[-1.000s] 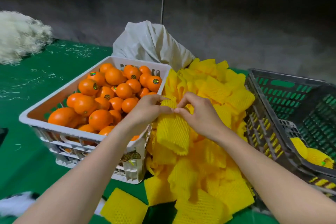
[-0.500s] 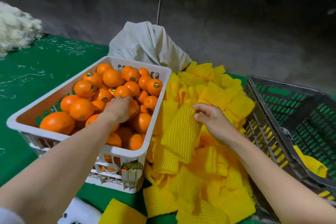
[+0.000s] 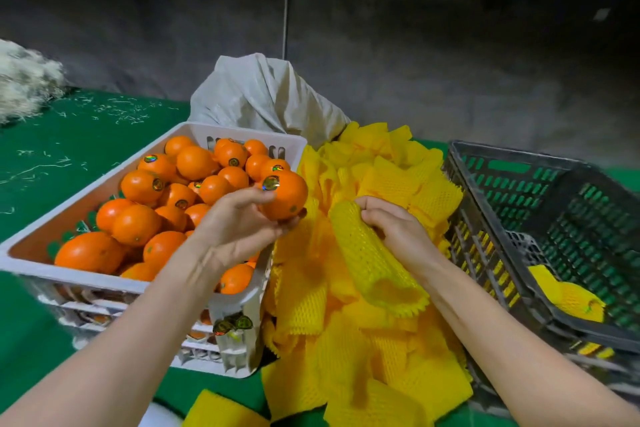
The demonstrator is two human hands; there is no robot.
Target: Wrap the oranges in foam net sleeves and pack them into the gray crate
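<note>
My left hand (image 3: 242, 222) grips one orange (image 3: 287, 196) with a shiny sticker, lifted above the right rim of the white crate (image 3: 86, 282), which holds several more oranges (image 3: 180, 191). Just to its right, my right hand (image 3: 391, 229) pinches the top of a yellow foam net sleeve (image 3: 370, 267), whose open end hangs toward me. Orange and sleeve are a short gap apart. A pile of yellow sleeves (image 3: 349, 350) lies between the crates. The gray crate (image 3: 512, 236) stands at the right with one wrapped orange (image 3: 568, 298) inside.
A grey-white sack (image 3: 263, 97) sits behind the white crate. Green cloth (image 3: 69, 135) covers the table, with pale shredded fibre (image 3: 24, 83) heaped at the far left. A loose yellow sleeve (image 3: 221, 409) lies at the near edge.
My left hand left the sleeve, reached into the white crate and has lifted out an orange toward the sleeve. My right hand kept the sleeve and raised it, its mouth now open.
</note>
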